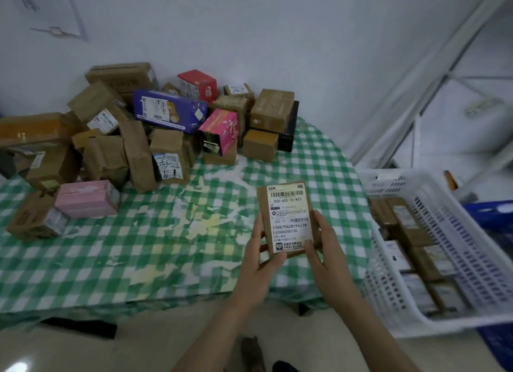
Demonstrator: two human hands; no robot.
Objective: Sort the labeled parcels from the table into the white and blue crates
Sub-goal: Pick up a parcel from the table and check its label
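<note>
- Head view: both forearms reached fwd from the bottom edge, hands raised over the near right part of the surface [138, 246], which wore a green-and-white check cloth w/ pale worn patches.
- Left hand [256, 263] closed its grip on the small brown parcel [288, 219] at its lower left edge; thumb lay across the bottom left corner, fingers behind.
- Right hand [327, 255] closed its grip on the same parcel at the lower right edge; thumb tip pressed on the bottom of the label, fingers wrapped the side.
- Parcel was held upright, label facing the camera, above the cloth and just left of the white crate [444, 263].
- White shipping label [290, 219] covered most of the parcel's front. Readable: "502-602-12 815" under a top barcode, "602-12" by a second barcode, "YT8879828196238", "FJ2606200130", "205/494". Smaller print was too blurred to read.
- White crate sat off the right edge of the surface, already holding several brown labelled boxes in rows; their print couldn't be read.
- Blue crate [488, 213] showed partly behind and under the white one.
- Pile of parcels [133, 138] lay at the far left of the surface, mostly brown, plus a purple box [169, 110], red box [198, 84], a magenta box [220, 130] and pink box [87, 198]. Their labels were unreadable.
</note>
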